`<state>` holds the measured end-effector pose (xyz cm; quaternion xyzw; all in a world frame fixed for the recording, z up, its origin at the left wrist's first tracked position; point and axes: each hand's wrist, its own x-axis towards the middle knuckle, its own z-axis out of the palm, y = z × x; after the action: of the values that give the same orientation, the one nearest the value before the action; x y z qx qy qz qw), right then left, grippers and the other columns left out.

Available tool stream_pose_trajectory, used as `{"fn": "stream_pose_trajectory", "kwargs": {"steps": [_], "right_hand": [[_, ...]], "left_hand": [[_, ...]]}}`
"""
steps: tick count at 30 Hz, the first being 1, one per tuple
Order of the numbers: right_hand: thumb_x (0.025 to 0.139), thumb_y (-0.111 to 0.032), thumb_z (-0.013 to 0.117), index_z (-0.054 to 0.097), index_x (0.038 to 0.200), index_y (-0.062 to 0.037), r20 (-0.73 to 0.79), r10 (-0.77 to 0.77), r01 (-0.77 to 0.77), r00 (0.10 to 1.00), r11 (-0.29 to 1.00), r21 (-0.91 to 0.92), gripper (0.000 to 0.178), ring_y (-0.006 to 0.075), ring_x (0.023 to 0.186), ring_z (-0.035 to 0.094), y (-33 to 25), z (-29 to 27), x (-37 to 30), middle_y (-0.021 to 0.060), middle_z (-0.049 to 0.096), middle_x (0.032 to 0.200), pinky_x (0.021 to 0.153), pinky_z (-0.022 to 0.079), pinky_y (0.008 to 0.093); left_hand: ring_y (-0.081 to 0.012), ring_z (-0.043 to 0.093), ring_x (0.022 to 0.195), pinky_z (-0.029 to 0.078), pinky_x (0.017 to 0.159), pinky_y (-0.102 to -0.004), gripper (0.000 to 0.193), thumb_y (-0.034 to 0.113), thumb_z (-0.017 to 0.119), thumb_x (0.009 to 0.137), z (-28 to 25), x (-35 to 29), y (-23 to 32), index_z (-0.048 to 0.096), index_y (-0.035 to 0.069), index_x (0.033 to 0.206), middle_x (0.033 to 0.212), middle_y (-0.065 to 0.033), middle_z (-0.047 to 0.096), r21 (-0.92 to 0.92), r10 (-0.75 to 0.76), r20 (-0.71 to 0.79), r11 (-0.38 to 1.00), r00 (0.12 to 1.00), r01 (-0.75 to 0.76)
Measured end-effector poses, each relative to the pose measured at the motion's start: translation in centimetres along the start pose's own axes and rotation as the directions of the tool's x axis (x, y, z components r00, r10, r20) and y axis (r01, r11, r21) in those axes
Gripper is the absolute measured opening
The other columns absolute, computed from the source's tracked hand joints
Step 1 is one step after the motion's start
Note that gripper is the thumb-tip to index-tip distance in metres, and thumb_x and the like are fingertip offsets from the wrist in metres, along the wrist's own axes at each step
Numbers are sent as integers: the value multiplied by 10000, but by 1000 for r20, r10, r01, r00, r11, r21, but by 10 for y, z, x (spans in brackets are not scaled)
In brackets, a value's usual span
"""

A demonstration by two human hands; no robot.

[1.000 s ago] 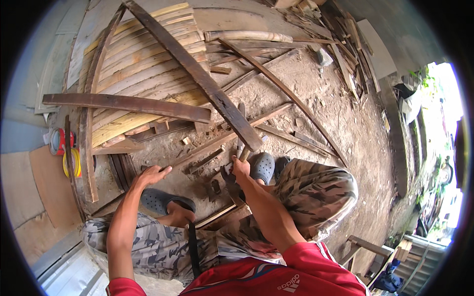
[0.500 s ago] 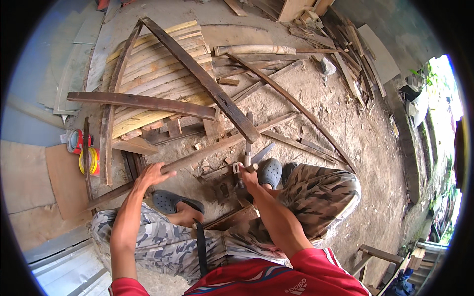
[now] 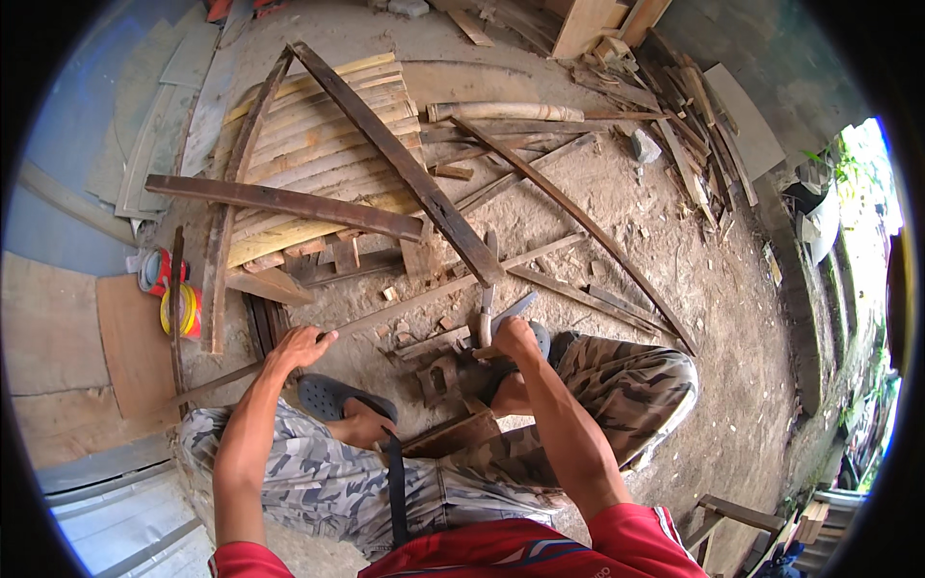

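A long wooden strip (image 3: 414,302) runs diagonally from the lower left up to the right, in front of my legs. My left hand (image 3: 303,349) is closed round it, thumb along its top. My right hand (image 3: 515,339) is closed on a short wooden handle (image 3: 485,354), whose end pokes out on the left; the rest of that tool is hidden under the hand. Close by, a pale upright handle (image 3: 485,328) and a grey metal blade (image 3: 514,306) show near the end of a dark beam (image 3: 405,169). Below them is a notched wood block (image 3: 440,379).
Beyond the strip lies a stack of pale planks (image 3: 318,154), with dark beams (image 3: 289,205) crossed over it. A thin dark strip (image 3: 588,226) slants down to my right knee. Scrap wood (image 3: 694,116) fills the back right. Tape-like rolls (image 3: 173,308) sit at left.
My right hand has shifted right and turned over the tool. My left fingers have closed round the strip, which now shows a narrower face. The view has tilted slightly.
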<state>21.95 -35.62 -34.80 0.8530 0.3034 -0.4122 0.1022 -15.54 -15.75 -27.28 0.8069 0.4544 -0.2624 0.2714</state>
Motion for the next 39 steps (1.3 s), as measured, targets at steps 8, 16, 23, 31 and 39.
{"fn": "stream_pose_trajectory", "kwargs": {"steps": [8,16,23,31,39], "right_hand": [[863,-310,575,634,1243,-39,259,-113,157,959,975,-156,470,282,1207,595,-19,46,-44,122,605,1323,982,500,399],[891,-406,626,707,798,-24,256,-410,414,876,909,39,401,282,673,679,28,98,6,102,686,704,635,505,414],[883,-357,649,687,730,-7,211,-519,527,829,850,20,384,233,577,647,16,82,4,117,654,623,583,493,400],[875,-356,658,688,749,17,276,-262,241,925,964,110,396,242,613,675,-3,84,-13,134,663,634,584,506,403],[880,-411,630,711,757,10,355,-313,347,881,937,-36,446,278,660,692,3,94,7,139,693,684,638,529,395]], "left_hand": [[-443,646,947,503,853,-485,746,697,554,837,30,-7,-24,680,4,1084,936,-285,675,-17,89,-56,996,994,-90],[-350,562,1212,447,1014,-456,996,792,635,694,76,-9,-91,593,-34,1250,1289,-228,590,-15,-309,164,949,937,315],[-345,573,1198,460,1002,-445,938,749,701,670,108,26,-113,642,-32,1186,1260,-225,609,-1,-321,177,945,930,326],[-300,663,1039,544,862,-414,658,622,809,634,143,28,-161,742,62,973,1037,-143,713,184,-242,71,957,968,225],[-213,679,990,563,765,-351,211,273,775,735,183,33,-178,756,158,911,997,-67,727,366,-588,-120,723,800,586]]}}
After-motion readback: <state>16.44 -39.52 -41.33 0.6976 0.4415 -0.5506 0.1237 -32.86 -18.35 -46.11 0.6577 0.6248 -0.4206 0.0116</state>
